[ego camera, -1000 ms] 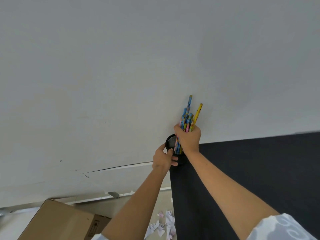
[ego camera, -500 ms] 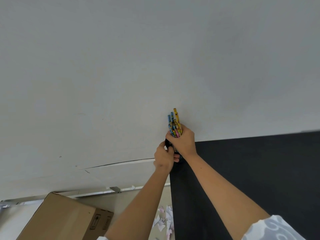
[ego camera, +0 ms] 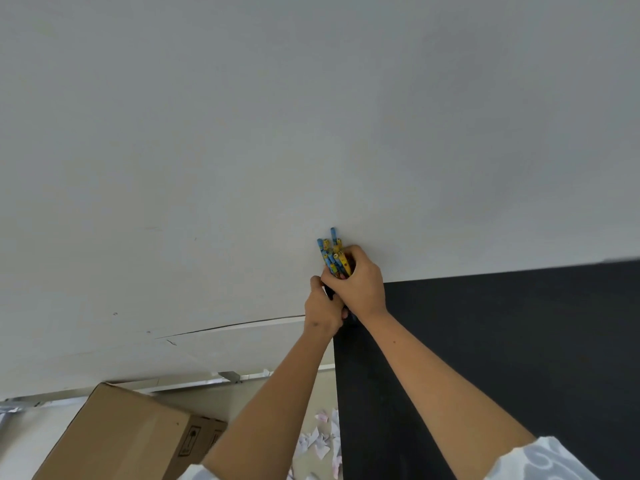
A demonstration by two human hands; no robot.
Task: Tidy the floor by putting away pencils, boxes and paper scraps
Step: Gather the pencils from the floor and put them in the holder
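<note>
A plain pale grey-white wall (ego camera: 277,133) fills most of the view, with a thin dark crack running across its lower part. To the right a flat matte black table (ego camera: 502,341) spreads from the wall toward the camera, its left edge running straight down the frame. At the lower left a brown corrugated cardboard box (ego camera: 131,441) with black handling symbols printed on its side stands on the light floor (ego camera: 270,393), tilted in the view. Two bare forearms reach up from the bottom edge to the far left corner of the table, the right one coming out of a white patterned sleeve (ego camera: 540,460).

The right hand (ego camera: 360,285) has its grip closed round a bundle of blue and yellow patterned pencils (ego camera: 333,256), whose ends stand up above the fingers against the wall. The left hand (ego camera: 322,313) sits just below and touching the right one, its grip wrapped round a small black holder (ego camera: 330,293), of which only a sliver shows between the two hands. Whether the lower ends of the pencils are inside it cannot be told, as the hands cover them.

Small white and pale pink torn paper scraps (ego camera: 320,441) lie scattered on the floor beside the table's left edge, between the table and the left forearm.
</note>
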